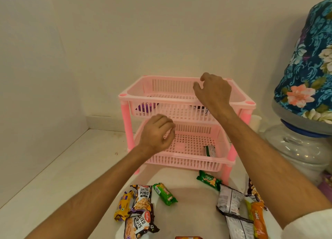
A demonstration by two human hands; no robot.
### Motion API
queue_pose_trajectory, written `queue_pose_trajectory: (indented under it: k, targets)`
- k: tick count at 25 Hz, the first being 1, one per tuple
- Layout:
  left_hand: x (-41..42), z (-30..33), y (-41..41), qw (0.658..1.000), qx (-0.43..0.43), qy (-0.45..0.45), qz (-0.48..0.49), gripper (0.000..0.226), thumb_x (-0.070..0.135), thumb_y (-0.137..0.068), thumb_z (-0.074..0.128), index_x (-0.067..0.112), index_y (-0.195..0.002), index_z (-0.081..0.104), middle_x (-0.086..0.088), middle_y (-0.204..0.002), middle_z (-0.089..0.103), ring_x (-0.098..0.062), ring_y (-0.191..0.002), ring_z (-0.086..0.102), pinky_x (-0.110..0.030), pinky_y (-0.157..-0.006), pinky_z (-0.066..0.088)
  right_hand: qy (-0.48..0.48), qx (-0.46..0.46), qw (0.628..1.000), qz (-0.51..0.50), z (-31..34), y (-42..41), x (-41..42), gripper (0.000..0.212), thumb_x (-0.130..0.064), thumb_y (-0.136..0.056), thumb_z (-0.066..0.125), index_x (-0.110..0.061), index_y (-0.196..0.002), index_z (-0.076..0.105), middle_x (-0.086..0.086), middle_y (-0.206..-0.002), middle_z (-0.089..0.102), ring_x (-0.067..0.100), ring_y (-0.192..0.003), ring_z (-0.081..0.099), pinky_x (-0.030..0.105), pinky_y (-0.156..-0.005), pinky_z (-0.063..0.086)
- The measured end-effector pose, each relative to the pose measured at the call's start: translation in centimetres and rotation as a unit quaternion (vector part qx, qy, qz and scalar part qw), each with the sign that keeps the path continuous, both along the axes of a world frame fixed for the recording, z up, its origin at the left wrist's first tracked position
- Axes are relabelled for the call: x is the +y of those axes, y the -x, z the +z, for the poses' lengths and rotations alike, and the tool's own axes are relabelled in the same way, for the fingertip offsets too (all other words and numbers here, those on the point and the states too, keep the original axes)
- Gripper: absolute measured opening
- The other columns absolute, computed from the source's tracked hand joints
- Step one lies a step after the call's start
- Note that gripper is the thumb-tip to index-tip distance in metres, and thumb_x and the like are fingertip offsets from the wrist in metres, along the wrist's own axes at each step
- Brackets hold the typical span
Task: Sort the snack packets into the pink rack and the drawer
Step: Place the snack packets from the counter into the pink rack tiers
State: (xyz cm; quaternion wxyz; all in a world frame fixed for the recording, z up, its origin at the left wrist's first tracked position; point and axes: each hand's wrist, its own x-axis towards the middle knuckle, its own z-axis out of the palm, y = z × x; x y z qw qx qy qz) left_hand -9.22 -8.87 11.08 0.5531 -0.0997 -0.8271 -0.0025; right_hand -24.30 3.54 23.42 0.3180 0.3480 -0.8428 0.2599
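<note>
Both hands empty at pink rack point(186, 98): right hand point(213, 91) loosely curled over top tier, left hand point(158, 134) curled above lower tier. Few packets racked. Most snack packets point(142, 199) on counter point(53, 176). Drawer unseen. Next: reach down, grasp another.

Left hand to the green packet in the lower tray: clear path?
Probably yes. The left hand hovers at the lower tray, whose top is open towards the camera. The green packet lies alone at the tray's right side, nothing between. The right hand is up at the top tray.
</note>
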Motion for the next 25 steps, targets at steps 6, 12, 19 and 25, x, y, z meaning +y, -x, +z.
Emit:
queue_pose_trajectory:
  k: [6, 12, 19, 25]
  targets:
    - [0.6, -7.2, -1.2, 0.937, -0.339, -0.061, 0.053, 0.031, 0.019, -0.079, 0.056, 0.012, -0.106, 0.070, -0.004, -0.103, 0.071, -0.025, -0.095, 0.064, -0.039, -0.075, 0.055, 0.022, 0.007, 0.987, 0.157, -6.4, -6.3, 3.2, 0.027, -0.033, -0.089, 0.052, -0.014, -0.101, 0.067, 0.000, -0.081, 0.070, 0.021, -0.069, 0.063, 0.028, -0.066, 0.044]
    - [1.3, -12.9, -2.4, 0.783, -0.612, -0.052, 0.097, 0.055, 0.012, -0.077, 0.063, 0.019, -0.131, 0.053, -0.001, -0.133, 0.055, -0.021, -0.122, 0.047, -0.037, -0.099, 0.042, -0.379, -0.197, 0.870, 0.246, -17.7, -8.8, 6.9, 0.040, -0.048, -0.082, 0.058, -0.026, -0.115, 0.060, -0.002, -0.104, 0.067, 0.019, -0.096, 0.059, 0.031, -0.077, 0.045]
    - [0.4, -16.9, -3.3, 0.735, -0.668, -0.037, 0.112, 0.058, 0.003, -0.075, 0.061, 0.020, -0.131, 0.053, -0.002, -0.130, 0.057, -0.021, -0.122, 0.050, -0.040, -0.096, 0.043, -0.542, -0.287, 0.712, 0.342, -24.9, -11.2, 10.3, 0.067, -0.052, -0.075, 0.069, -0.029, -0.133, 0.045, 0.002, -0.122, 0.058, 0.024, -0.109, 0.054, 0.040, -0.089, 0.042]
    - [0.1, -17.7, -3.0, 0.749, -0.654, -0.005, 0.105, 0.050, 0.011, -0.080, 0.063, 0.022, -0.129, 0.053, -0.001, -0.128, 0.058, -0.021, -0.120, 0.051, -0.040, -0.096, 0.041, -0.536, -0.259, 0.718, 0.361, -27.2, -12.4, 11.4, 0.053, -0.036, -0.084, 0.060, -0.026, -0.134, 0.045, 0.009, -0.123, 0.050, 0.034, -0.108, 0.053, 0.043, -0.086, 0.038]
